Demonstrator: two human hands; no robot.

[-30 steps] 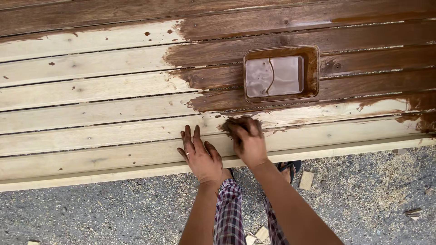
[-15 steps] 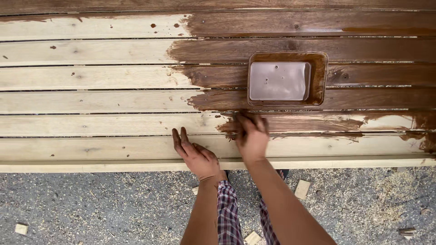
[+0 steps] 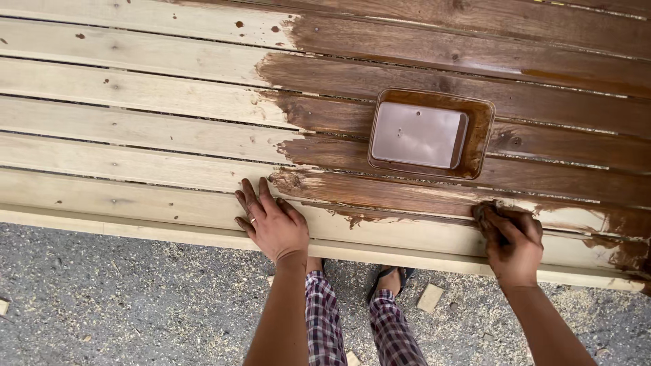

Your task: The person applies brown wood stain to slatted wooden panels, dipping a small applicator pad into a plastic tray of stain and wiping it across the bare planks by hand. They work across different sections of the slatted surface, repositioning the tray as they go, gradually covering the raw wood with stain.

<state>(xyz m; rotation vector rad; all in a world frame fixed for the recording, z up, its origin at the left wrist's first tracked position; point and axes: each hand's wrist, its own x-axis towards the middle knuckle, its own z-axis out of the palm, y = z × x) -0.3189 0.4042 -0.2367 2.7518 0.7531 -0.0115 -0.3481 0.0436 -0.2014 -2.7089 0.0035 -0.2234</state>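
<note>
Being viewed from the head camera, a slatted wooden panel (image 3: 135,135) is being stained dark brown from the right. The left hand (image 3: 271,224) is being pressed flat on the bare lower board, its fingers (image 3: 247,200) released and spread, holding nothing. The right hand (image 3: 512,240) is being clenched around a stain-soaked rag (image 3: 485,213), mostly hidden, which is being held against the lower board at its right end. A shallow rectangular tray of stain (image 3: 481,129) is being carried on the middle boards. The rag is judged soft, wet and slippery, best bunched in the palm. Sawdust-strewn gravel ground (image 3: 102,298) is lying below.
</note>
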